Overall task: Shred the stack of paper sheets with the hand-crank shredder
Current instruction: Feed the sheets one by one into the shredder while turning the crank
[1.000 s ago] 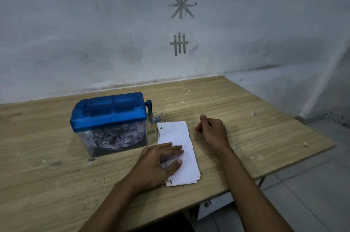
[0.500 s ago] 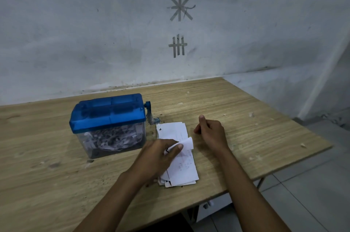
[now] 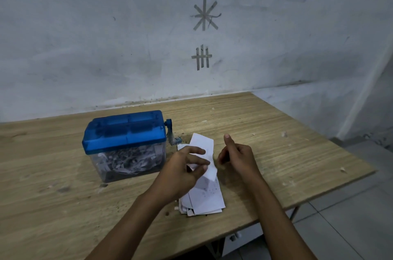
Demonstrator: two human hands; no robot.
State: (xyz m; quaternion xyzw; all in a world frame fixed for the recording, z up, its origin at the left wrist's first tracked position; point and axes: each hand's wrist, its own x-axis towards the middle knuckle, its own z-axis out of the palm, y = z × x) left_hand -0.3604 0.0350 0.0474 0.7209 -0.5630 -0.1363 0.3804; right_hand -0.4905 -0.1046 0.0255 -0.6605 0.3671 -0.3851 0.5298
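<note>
While the left hand (image 3: 182, 172) was busy over the paper, the blue-lidded hand-crank shredder (image 3: 124, 142) stood on the wooden table (image 3: 53, 174) just to that hand's left. Its clear bin was partly full of grey and white shreds. Its blue crank (image 3: 170, 132) hung down on the side facing the hands, just beyond the left fingertips.

The left hand pinched a single white sheet (image 3: 205, 149) between thumb and fingers. The sheet's far end stood raised and tilted up off the pile, between the two hands.

Under that hand and its wrist lay the stack of paper sheets (image 3: 206, 200). It was flat on the table, with uneven edges, and its near end poked out toward the person.

Just to the right of the held sheet, the right hand (image 3: 238, 157) grasped nothing. Its thumb pointed up and its fingers were loosely curled toward the sheet's edge; whether they touched it could not be told.

Farther right of that hand, a few small paper scraps (image 3: 284, 134) dotted the tabletop.
</note>
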